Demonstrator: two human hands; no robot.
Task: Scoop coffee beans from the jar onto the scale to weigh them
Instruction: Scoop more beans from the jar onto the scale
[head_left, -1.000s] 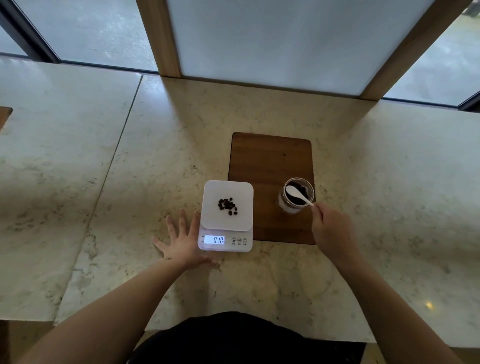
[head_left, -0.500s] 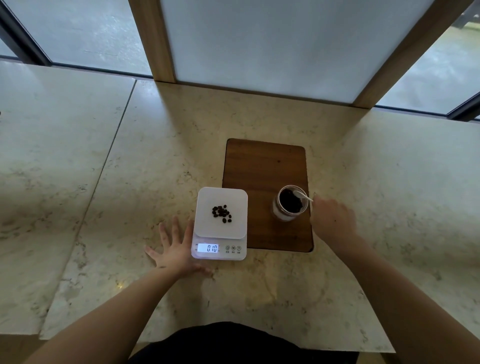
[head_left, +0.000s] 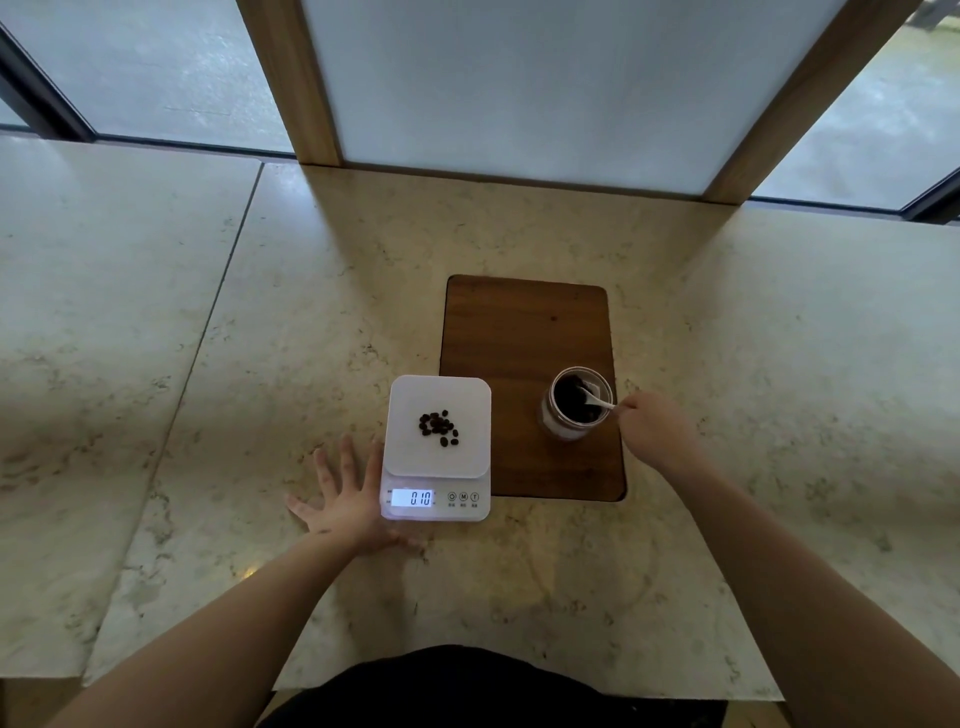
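Coffee beans (head_left: 439, 427) lie in a small heap on the white scale (head_left: 437, 449), whose display reads 0.10. I see my left hand (head_left: 349, 506) flat on the counter (head_left: 260, 338), fingers spread, touching the scale's left edge. My right hand (head_left: 655, 427) pinches a white spoon (head_left: 597, 399) dipped into the jar (head_left: 575, 402) on the wooden board (head_left: 524, 332).

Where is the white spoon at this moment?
In the head view, the spoon dips into the jar on the wooden board, held by the right hand, right of the scale.
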